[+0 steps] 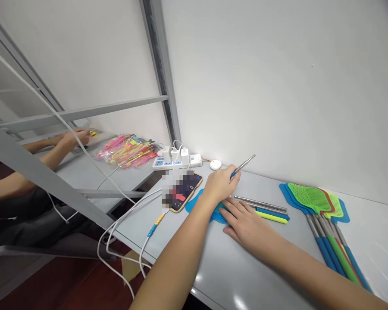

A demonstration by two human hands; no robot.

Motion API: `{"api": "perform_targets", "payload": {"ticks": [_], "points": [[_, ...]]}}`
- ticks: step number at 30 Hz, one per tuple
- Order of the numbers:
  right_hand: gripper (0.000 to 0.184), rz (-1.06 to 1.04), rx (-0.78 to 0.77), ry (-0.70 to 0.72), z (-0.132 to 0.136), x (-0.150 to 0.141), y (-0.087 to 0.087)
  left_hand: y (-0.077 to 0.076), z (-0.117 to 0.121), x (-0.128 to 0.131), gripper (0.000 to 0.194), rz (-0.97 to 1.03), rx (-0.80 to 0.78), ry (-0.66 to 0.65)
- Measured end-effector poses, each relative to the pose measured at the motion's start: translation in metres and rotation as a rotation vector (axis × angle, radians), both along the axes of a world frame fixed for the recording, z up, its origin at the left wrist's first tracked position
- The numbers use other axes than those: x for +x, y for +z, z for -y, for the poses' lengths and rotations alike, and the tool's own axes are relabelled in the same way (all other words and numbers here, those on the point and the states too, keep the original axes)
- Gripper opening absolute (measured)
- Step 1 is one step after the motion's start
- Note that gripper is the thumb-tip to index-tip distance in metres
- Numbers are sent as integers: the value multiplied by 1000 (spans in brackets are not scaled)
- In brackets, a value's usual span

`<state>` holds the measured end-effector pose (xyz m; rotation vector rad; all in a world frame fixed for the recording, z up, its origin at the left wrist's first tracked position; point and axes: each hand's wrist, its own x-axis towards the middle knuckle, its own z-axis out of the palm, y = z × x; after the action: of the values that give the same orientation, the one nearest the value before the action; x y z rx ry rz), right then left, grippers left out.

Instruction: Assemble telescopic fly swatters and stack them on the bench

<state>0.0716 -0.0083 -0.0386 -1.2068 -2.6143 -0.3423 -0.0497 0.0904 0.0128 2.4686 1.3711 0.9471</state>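
Note:
My left hand (220, 184) is closed around a metal rod with a blue grip (245, 165), which points up and to the right above the grey table (213, 267). Flat on the table lies my right hand (242, 219), fingers stretched out and resting on a blue mesh swatter head (197, 199). Just right of that hand lie loose handles (265, 209): metal rods, one blue grip and one yellow-green grip.
A pile of assembled fly swatters (323, 215) in blue, green, yellow and red lies at the right. A phone (184, 191) on a cable, a power strip (176, 161) and a small white round object (215, 164) sit near the wall. Another person's hands (74, 137) work at the left beside a bag of colourful parts (126, 150).

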Motion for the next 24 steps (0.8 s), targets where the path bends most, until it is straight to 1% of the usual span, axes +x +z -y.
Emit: {"api": "perform_targets", "payload": {"ticks": [3,7,10,12,14,17,19,21,24], "points": [[35,-18,77,52,1,5,-8,0,0,-1,30,-64,11,-40],[25,2,228,226,12,11,-10,2,2,2,33,-104,34,-113],[26,34,305,327,22,16,-3,2,3,4,32,-120,34,-173],[25,10,301,339,31,21,6,2,3,5,31,-127,28,-204],[24,-46,264,330,41,32,19,2,3,7,31,-135,23,-223],[24,-162,204,285,58,61,37,2,6,11,31,-142,19,-236],[21,-237,229,237,69,89,45,-1,10,17,33,-142,22,-251],[18,-303,289,181,78,122,48,-6,16,25,33,-143,32,-298],[17,-452,362,55,85,169,44,-17,27,40,30,-151,58,-405]]}}
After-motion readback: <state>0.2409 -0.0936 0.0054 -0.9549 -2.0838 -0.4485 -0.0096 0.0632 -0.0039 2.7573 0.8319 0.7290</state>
